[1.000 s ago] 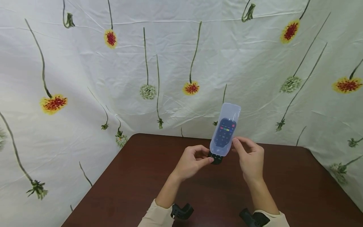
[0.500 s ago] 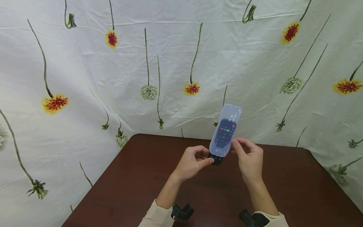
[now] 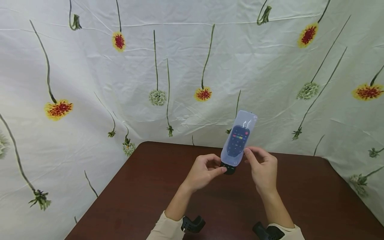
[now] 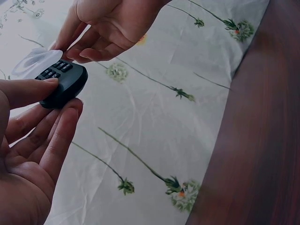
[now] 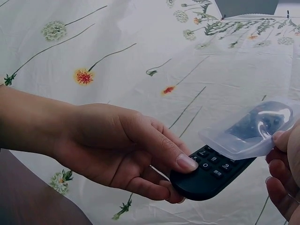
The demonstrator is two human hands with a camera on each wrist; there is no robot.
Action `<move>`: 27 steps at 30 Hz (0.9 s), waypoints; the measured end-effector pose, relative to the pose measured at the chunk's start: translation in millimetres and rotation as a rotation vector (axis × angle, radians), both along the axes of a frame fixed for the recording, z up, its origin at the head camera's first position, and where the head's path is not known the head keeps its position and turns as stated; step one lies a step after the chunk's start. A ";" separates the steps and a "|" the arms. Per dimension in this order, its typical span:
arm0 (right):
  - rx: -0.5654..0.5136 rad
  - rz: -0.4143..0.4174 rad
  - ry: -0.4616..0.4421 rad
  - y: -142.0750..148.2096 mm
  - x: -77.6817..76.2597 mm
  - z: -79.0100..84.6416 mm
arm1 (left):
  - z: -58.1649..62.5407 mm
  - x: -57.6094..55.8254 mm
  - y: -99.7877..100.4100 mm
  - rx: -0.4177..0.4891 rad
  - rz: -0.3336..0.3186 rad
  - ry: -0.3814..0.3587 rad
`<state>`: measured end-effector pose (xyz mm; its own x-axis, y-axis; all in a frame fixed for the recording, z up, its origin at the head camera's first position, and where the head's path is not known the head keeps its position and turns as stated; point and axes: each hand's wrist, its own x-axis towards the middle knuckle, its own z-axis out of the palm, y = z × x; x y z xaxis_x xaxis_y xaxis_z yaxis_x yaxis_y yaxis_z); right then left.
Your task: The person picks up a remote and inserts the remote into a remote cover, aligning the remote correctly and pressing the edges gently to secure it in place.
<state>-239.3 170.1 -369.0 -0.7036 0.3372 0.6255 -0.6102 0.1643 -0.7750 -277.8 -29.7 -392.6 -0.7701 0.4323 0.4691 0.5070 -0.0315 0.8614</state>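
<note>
Black remote (image 5: 211, 180), milky cover (image 5: 248, 133), floral cloth (image 3: 129, 76)

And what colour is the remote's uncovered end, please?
The uncovered end is black with white-marked keys, clearest in the right wrist view.

The left hand (image 4: 33, 168) is gripping a black remote (image 4: 70, 84); the right hand (image 4: 110, 23) is touching its whitish cover (image 4: 36, 64).
</note>
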 end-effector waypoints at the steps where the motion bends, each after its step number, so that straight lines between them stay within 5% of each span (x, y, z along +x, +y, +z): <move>1: 0.002 0.001 0.001 0.1 -0.1 0.0 | -0.1 0.0 0.0 0.000 0.001 -0.001; 17: 0.029 0.020 0.003 1.5 0.4 -0.3 | 0.7 0.1 0.3 0.001 0.008 0.010; 27: 0.166 0.156 -0.086 2.6 -0.2 -4.0 | 1.4 -2.8 -2.4 0.068 0.027 0.020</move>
<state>-239.5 172.7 -373.1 -0.7921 0.1180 0.5989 -0.5713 0.2023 -0.7954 -280.6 -32.1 -391.2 -0.7713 0.3783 0.5118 0.5252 -0.0760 0.8476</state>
